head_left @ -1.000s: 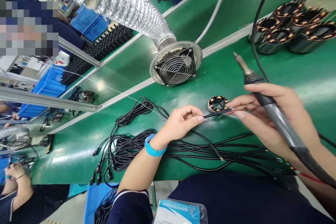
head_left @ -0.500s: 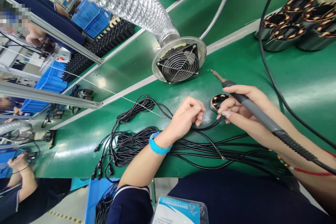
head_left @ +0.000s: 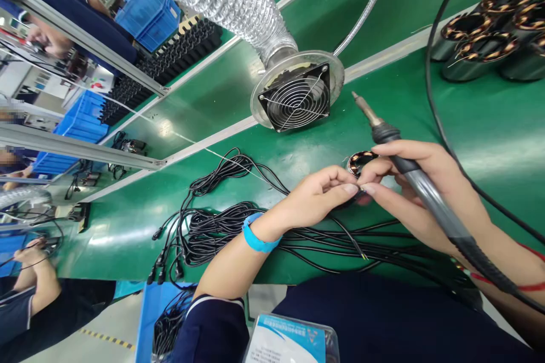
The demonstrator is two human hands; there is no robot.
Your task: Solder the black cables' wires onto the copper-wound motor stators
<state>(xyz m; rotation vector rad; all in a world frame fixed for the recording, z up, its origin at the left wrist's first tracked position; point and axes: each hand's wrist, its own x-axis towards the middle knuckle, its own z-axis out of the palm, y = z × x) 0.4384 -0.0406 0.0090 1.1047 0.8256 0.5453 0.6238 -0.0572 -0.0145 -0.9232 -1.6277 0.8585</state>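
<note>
L hand [head_left: 326, 195] & R hand [head_left: 402, 181] apparently pinching cable end [head_left: 349, 202] inboard of worktop [head_left: 119, 247] front edge, R gripping soldering iron [head_left: 421, 187]; prob. cable-handling step, steadiness reqd next.

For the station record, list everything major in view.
Soldering iron: one, grey, centre right
Cables: many, black, lower centre
Small wound ring: one, black-copper, centre right
Large wound rings: at least five, grey-copper, upper right
Fan: one, black, upper centre
Near duct: one, silver, top centre
Near bench: one, green, middle
Toothed parts: many, black, upper left
Crates: several, blue, left
Badge: one, blue-white, bottom centre
Wristband: one, blue, left wrist
Coworkers: at least two, navy clothing, left
Left hand: one, bare, centre
Right hand: one, bare, centre right
</note>
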